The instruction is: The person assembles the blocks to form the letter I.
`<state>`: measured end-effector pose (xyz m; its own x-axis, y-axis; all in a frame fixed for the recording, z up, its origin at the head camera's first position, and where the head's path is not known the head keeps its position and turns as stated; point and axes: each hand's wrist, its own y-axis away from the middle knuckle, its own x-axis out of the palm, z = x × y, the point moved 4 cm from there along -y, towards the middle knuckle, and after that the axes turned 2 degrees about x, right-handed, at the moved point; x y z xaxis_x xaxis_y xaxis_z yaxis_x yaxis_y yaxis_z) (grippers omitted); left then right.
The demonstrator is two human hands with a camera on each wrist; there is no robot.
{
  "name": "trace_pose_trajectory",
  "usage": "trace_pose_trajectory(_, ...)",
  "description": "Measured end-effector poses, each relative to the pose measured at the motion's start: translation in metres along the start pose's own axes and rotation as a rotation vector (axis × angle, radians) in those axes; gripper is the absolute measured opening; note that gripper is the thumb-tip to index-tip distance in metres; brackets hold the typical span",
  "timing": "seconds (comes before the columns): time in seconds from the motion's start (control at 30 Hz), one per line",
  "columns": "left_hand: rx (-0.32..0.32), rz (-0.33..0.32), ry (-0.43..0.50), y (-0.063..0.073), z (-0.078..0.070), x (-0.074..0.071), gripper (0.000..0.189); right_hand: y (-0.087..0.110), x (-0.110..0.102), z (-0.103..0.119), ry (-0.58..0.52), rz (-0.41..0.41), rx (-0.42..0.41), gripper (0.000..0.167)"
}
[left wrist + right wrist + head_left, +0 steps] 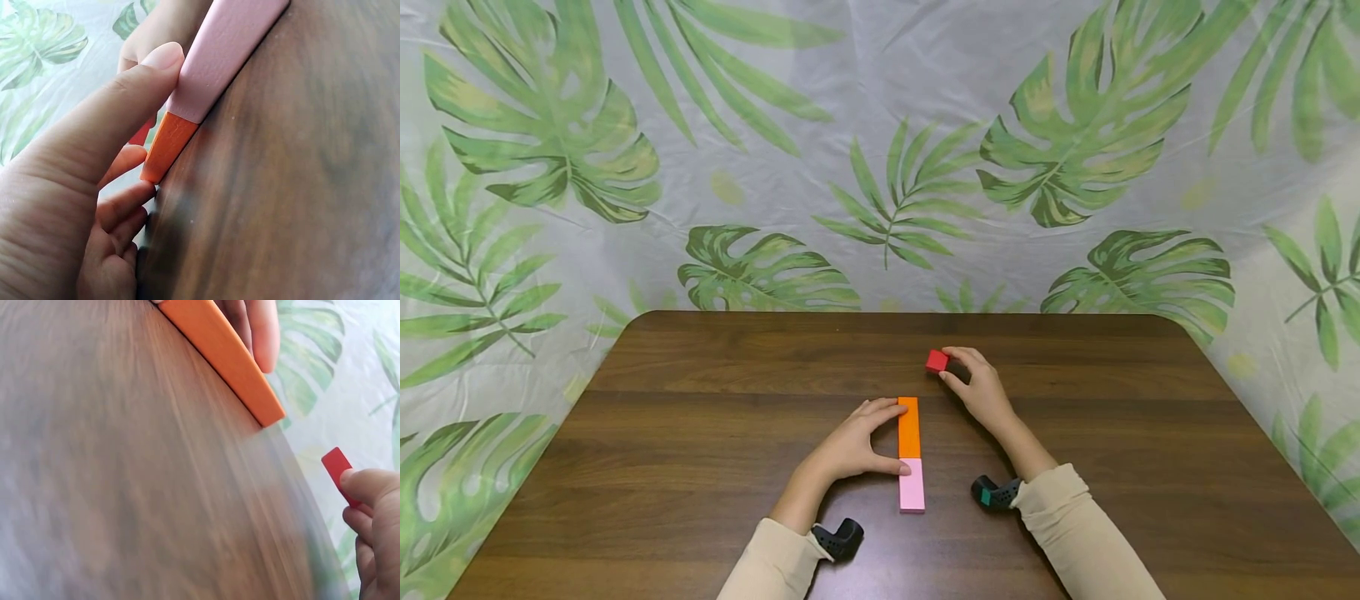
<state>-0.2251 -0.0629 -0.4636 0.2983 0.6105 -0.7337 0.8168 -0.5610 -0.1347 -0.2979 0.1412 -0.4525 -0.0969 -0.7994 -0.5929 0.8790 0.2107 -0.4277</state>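
An orange block [909, 433] and a pink block [912, 493] lie end to end on the table, in one straight line running away from me. My left hand [850, 443] rests at their left side, its thumb on the pink block and its index fingertip at the orange one. In the left wrist view the thumb [140, 78] lies along the pink block's edge. Beyond the far end of the orange block, slightly to the right, my right hand [981, 387] pinches a small red block [936, 360] between thumb and fingers. The right wrist view shows that red block [336, 466] at the fingertips.
The dark wooden table [700, 358] has rounded far corners. Behind it hangs a pale cloth [917, 50] printed with green leaves. Each wrist wears a black camera mount, the left one [841, 540] near the pink block's near end.
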Motion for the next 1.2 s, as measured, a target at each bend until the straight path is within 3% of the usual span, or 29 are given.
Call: trace_pose_trajectory(1.2, 0.027, -0.003, -0.002, 0.000, 0.000, -0.001, 0.083, -0.001, 0.029, 0.013, -0.015, 0.152, -0.038, 0.038)
